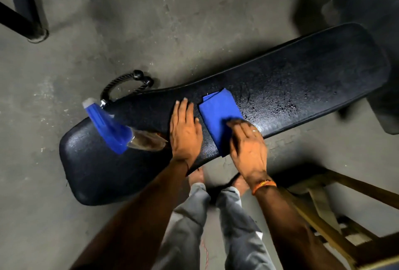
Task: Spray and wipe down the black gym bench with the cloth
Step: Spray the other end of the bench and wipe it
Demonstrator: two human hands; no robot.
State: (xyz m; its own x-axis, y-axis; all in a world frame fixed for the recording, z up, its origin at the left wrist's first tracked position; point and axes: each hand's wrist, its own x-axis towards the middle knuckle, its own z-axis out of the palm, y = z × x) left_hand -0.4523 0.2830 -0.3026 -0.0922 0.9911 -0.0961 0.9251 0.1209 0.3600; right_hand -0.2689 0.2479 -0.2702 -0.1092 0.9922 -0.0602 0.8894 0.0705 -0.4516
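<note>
The black gym bench [302, 71] runs from lower left to upper right, its right half beaded with spray droplets. A folded blue cloth [218, 116] lies flat on the bench's middle. My right hand [248, 148] presses down on the cloth's near corner, fingers spread and a little blurred. Just left of the cloth, my left hand [185, 133] rests flat on the bare pad, palm down, holding nothing. A spray bottle [116, 127] with a blue head and clear body stands on the bench's left end, apart from both hands.
A black rope handle [121, 86] lies on the grey concrete floor behind the bench. A wooden frame [332, 215] stands at lower right, and a black metal post [23, 6] at upper left. My legs and feet [216, 205] are beside the bench's near edge.
</note>
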